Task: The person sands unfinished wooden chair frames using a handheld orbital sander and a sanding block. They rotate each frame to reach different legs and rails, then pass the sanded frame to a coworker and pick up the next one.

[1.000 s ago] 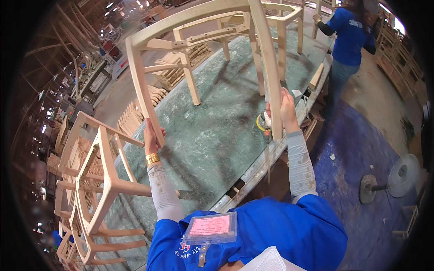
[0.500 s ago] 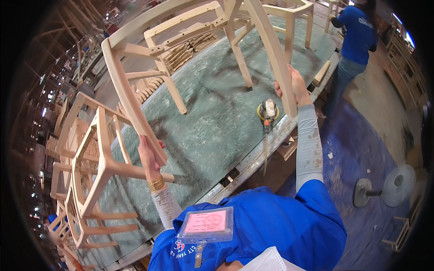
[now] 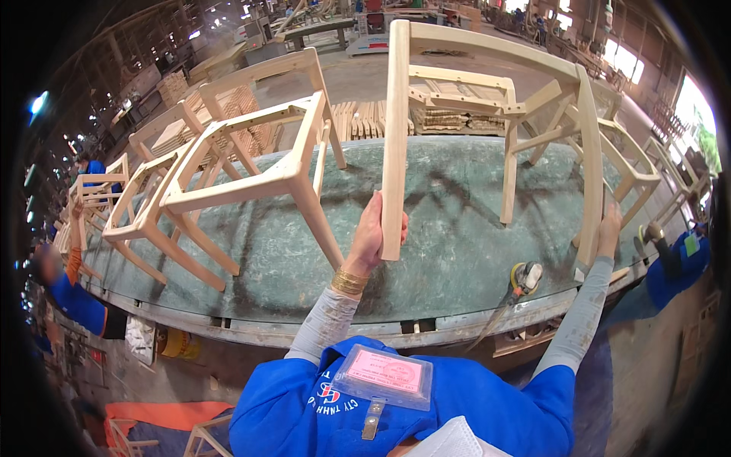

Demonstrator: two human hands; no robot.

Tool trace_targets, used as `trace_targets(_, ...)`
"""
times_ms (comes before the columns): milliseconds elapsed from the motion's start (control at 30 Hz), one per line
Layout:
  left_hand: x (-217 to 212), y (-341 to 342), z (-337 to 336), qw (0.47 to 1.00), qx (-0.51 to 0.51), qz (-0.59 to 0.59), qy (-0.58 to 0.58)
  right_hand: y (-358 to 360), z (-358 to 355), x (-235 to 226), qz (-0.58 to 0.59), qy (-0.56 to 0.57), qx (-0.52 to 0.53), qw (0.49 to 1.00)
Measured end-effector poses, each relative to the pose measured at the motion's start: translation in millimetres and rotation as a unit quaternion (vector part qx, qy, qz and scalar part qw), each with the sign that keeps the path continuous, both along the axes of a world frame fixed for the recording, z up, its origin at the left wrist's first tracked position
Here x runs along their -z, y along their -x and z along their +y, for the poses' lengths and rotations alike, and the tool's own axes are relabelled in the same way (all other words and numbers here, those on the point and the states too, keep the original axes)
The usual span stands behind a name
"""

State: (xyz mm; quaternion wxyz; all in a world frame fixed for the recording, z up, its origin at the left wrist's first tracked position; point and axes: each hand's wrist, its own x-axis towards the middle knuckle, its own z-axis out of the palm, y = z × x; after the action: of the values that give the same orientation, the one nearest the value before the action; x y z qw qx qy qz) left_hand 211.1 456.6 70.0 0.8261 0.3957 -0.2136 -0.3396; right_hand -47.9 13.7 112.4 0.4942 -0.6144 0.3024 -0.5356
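Note:
A bare wooden chair frame (image 3: 395,137) is held up over the worktable, two of its long posts pointing toward me. My left hand (image 3: 373,232) is wrapped round the lower end of the left post. The right post is gripped near its end by my right hand (image 3: 608,228). The chair's far legs stand on or just above the green tabletop; I cannot tell which. Close to my right forearm, a round power sander (image 3: 525,279) with a yellow rim lies on the table, its hose hanging over the near edge.
More unfinished chair frames (image 3: 242,190) stand on the green worktable (image 3: 449,286) at the left, and another (image 3: 633,177) at the right. Stacked wooden parts (image 3: 364,120) lie beyond the far edge. Co-workers in blue (image 3: 72,297) (image 3: 680,266) are at both ends.
My view has swung toward the left and levelled out, bringing the left chairs and a co-worker into sight. Both hands keep their hold on the chair frame's posts.

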Motion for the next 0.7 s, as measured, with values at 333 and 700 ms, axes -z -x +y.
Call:
trace_targets(333,-1.4,3.4,3.2,1.000,-0.007,0.014,0.003,-50.4,129.3,24.4,-0.094,0.086,0.074,0.989)
trace_targets(700,44.8,1.6,19.7,0.991,0.096,0.047,0.079,-121.1,360.9,190.5,0.199,-0.172,-0.301,0.916)
